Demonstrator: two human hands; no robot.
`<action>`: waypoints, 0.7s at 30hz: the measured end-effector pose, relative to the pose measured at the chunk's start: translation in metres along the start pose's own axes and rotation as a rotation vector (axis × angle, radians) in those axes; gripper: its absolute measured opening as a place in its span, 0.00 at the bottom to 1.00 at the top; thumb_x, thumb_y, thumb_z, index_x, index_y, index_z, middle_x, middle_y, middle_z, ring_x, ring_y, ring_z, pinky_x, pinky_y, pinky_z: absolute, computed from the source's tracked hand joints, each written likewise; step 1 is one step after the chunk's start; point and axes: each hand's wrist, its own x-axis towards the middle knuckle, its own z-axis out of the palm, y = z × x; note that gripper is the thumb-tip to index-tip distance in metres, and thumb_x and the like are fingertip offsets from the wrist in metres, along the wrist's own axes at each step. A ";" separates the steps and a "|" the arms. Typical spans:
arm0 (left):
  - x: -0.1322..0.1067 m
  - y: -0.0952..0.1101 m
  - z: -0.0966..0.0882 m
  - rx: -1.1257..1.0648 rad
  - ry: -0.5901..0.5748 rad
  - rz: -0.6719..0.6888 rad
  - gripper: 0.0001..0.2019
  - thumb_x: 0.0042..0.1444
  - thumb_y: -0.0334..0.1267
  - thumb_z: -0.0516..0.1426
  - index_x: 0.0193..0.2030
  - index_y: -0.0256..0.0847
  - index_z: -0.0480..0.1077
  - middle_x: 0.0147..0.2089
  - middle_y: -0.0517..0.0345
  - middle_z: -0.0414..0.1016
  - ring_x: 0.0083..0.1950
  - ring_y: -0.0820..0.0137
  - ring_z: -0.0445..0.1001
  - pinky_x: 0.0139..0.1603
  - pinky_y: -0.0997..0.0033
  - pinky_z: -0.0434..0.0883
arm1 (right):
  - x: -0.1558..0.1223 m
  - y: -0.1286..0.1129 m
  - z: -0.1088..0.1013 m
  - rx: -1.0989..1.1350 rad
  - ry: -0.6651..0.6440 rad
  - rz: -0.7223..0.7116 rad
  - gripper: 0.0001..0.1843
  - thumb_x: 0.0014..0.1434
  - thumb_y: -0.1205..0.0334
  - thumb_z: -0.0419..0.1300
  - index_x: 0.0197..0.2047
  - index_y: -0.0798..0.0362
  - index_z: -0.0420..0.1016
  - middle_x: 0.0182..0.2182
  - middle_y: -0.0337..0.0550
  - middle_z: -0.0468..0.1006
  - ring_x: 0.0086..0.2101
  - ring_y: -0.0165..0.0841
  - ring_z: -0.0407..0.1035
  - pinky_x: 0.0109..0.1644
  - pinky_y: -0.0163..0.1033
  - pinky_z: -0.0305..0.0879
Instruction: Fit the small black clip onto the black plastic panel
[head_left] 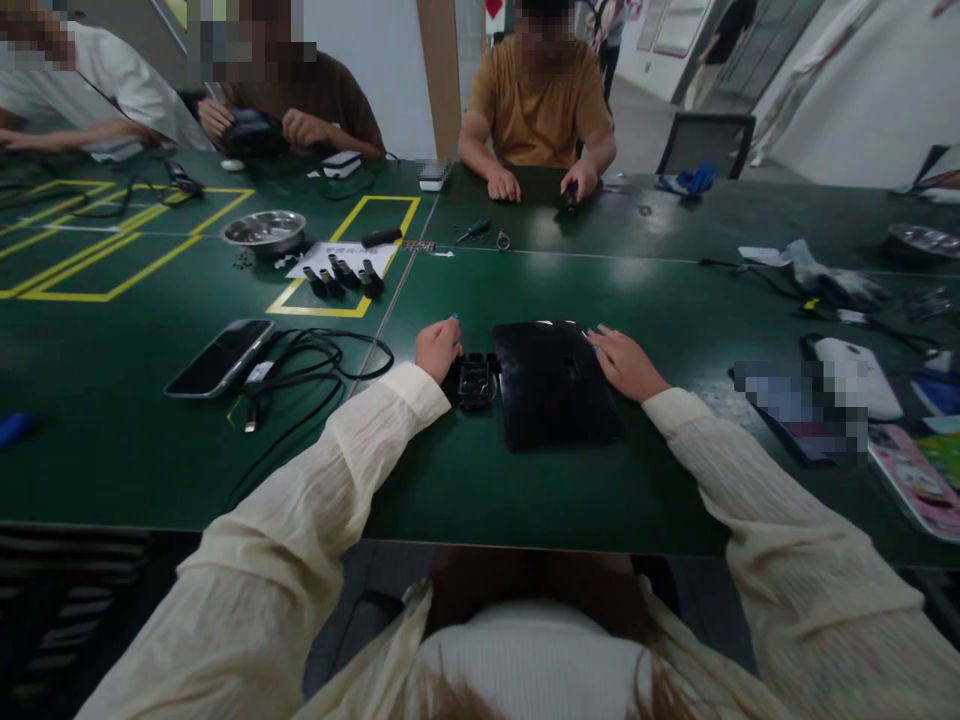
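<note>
A flat black panel with a small slot lies in front of me on the green table. At its left side is a small black bracket-like part; I cannot tell whether the two are joined. My left hand rests just left of that part, its fingers curled in and their tips partly hidden, so what they hold, if anything, does not show. My right hand lies at the panel's upper right edge. Its fingers are stretched out and touch the panel without wrapping round it.
On the left are a phone, a coiled black cable, several black cylindrical parts and a metal bowl. A white device, a pink case and cables lie right. Across the table, a person holds a dark object.
</note>
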 end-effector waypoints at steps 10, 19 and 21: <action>-0.002 0.001 -0.002 0.009 -0.044 -0.016 0.19 0.54 0.39 0.49 0.14 0.40 0.53 0.11 0.67 0.50 0.14 0.78 0.55 0.19 0.77 0.57 | 0.000 -0.002 -0.001 -0.038 0.086 0.010 0.19 0.57 0.65 0.45 0.48 0.54 0.71 0.51 0.48 0.70 0.57 0.43 0.55 0.57 0.56 0.49; -0.003 0.004 -0.006 0.070 0.017 -0.025 0.18 0.52 0.40 0.50 0.14 0.40 0.54 0.11 0.67 0.50 0.13 0.78 0.51 0.17 0.75 0.49 | 0.005 -0.090 -0.031 0.016 0.204 -0.063 0.23 0.56 0.66 0.47 0.56 0.53 0.62 0.50 0.51 0.68 0.52 0.44 0.59 0.55 0.53 0.55; -0.002 0.003 -0.007 0.052 0.030 -0.020 0.17 0.52 0.40 0.50 0.14 0.40 0.54 0.12 0.67 0.50 0.14 0.78 0.52 0.17 0.75 0.50 | 0.003 -0.119 -0.034 0.064 0.098 -0.183 0.24 0.57 0.64 0.48 0.58 0.52 0.58 0.51 0.50 0.66 0.51 0.44 0.60 0.52 0.52 0.58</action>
